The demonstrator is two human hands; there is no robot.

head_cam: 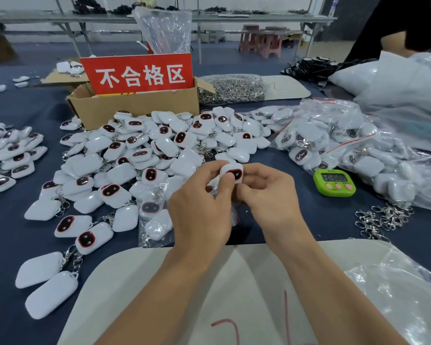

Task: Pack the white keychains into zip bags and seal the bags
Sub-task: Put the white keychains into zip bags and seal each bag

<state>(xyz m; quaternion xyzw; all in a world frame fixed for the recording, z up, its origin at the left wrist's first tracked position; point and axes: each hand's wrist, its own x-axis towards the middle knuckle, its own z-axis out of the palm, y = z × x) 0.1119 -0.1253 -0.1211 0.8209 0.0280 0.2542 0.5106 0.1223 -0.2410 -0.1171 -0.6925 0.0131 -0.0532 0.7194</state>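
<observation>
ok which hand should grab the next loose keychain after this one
Left, probably. Both hands hold one keychain, but the left hand is nearest the loose pile, ahead and to its left; the right hand faces the packed bags and green timer.

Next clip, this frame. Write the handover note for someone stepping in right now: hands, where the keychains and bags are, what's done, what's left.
Hands: left hand and right hand both pinch one white keychain. Clear plastic shows beneath them, probably its zip bag; I cannot tell whether it is sealed.
Stock: the loose pile of unbagged keychains lies ahead and to the left.
Done: bagged keychains are heaped at the right, and another small bag lies beside the left hand.
Left: bag and seal the held one, then work through the loose pile.
</observation>
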